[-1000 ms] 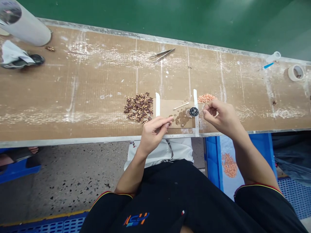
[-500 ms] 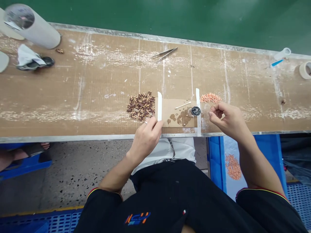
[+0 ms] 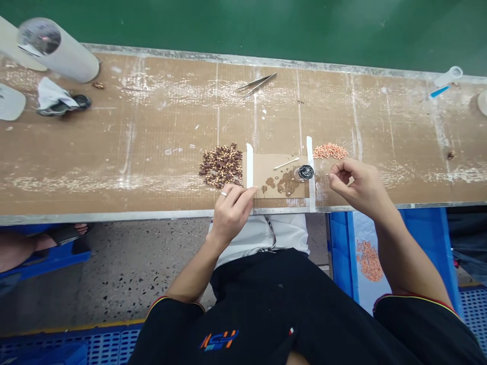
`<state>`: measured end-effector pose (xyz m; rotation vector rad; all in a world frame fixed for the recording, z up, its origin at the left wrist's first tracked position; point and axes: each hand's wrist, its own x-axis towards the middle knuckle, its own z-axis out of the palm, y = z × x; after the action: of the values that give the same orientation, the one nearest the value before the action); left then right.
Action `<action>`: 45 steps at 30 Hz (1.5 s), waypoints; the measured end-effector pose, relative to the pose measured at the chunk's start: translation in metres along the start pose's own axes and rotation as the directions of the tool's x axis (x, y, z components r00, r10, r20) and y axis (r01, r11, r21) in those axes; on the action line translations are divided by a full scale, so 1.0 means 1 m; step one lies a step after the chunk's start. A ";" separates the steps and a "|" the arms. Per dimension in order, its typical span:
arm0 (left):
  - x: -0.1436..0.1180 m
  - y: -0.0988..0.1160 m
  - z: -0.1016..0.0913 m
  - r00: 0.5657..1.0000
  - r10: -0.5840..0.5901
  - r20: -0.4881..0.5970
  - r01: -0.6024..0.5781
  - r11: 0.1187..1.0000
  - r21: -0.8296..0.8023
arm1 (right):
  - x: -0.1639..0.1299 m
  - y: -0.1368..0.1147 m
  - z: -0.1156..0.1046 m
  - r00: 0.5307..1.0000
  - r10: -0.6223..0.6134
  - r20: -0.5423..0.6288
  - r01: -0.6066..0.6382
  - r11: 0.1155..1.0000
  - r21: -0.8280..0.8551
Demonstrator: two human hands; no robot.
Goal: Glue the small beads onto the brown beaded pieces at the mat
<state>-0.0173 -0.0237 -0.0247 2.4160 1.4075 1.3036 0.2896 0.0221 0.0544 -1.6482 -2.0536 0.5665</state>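
Between the brown pile (image 3: pixel 221 165) and the orange pile (image 3: pixel 330 150) the taped card (image 3: pixel 279 175) and small black cap (image 3: pixel 305 172) crowd the near edge. The tabletop (image 3: pixel 160 132) lies open to the left of the brown pile; tweezers (image 3: pixel 256 84) lie well behind.

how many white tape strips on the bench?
2. The left strip runs along the left edge of the cardboard piece, beside the brown pile. The right strip runs along its right edge, near the pink pile.

The person wears a black shirt with short sleeves. Each sleeve has a thin red and yellow edge. An orange and blue logo sits on the front. The left hand (image 3: pixel 231 210) has a silver ring (image 3: pixel 224 193) on one finger. The right hand (image 3: pixel 355 185) is bare.
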 end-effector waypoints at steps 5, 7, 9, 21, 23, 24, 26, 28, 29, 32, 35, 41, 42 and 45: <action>0.015 0.005 -0.005 0.979 -0.202 -0.018 0.189 0.942 -0.279 | 0.002 -0.004 0.001 1.000 0.005 0.015 -0.005 1.000 0.016; 0.022 0.011 -0.005 0.944 -0.322 0.071 0.317 0.831 -0.458 | 0.003 -0.007 0.001 1.000 0.001 0.021 -0.001 1.000 0.011; 0.028 0.017 -0.002 0.899 -0.400 0.180 0.423 0.684 -0.594 | 0.004 -0.009 0.000 1.000 -0.005 0.024 0.005 1.000 0.000; 0.028 0.014 0.011 0.721 -0.460 0.518 0.633 0.135 -0.762 | 0.012 -0.020 -0.001 0.996 -0.070 0.046 0.073 0.995 -0.062; 0.026 0.013 0.013 0.714 -0.482 0.508 0.620 0.100 -0.778 | 0.016 -0.024 0.000 0.994 -0.092 0.059 0.096 0.992 -0.076; 0.025 0.012 0.013 0.711 -0.489 0.505 0.614 0.082 -0.785 | 0.018 -0.026 0.001 0.993 -0.100 0.069 0.106 0.991 -0.083; 0.023 0.012 0.014 0.706 -0.496 0.505 0.606 0.055 -0.793 | 0.022 -0.027 0.002 0.990 -0.104 0.090 0.113 0.989 -0.099; 0.022 0.012 0.014 0.707 -0.496 0.505 0.603 0.048 -0.797 | 0.025 -0.027 0.003 0.989 -0.091 0.115 0.105 0.988 -0.115; 0.022 0.012 0.014 0.709 -0.498 0.499 0.598 0.051 -0.800 | 0.027 -0.027 0.003 0.988 -0.082 0.128 0.098 0.988 -0.123; 0.022 0.012 0.014 0.720 -0.509 0.472 0.579 0.065 -0.813 | 0.029 -0.025 0.005 0.985 -0.060 0.160 0.083 0.986 -0.144; 0.022 0.012 0.014 0.734 -0.497 0.463 0.561 0.058 -0.826 | 0.030 -0.026 0.005 0.984 -0.047 0.172 0.074 0.984 -0.160; 0.020 0.012 0.012 0.735 -0.475 0.485 0.572 0.050 -0.819 | 0.031 -0.027 0.006 0.983 -0.046 0.175 0.076 0.982 -0.170; 0.020 0.012 0.012 0.733 -0.472 0.490 0.579 0.053 -0.814 | 0.031 -0.027 0.006 0.984 -0.046 0.174 0.077 0.982 -0.172; 0.019 0.011 0.011 0.738 -0.457 0.496 0.581 0.056 -0.812 | 0.031 -0.026 0.007 0.985 -0.050 0.167 0.080 0.981 -0.179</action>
<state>0.0027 -0.0121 -0.0148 0.9295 0.8196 1.1839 0.2590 0.0465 0.0662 -1.6780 -2.3311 0.5157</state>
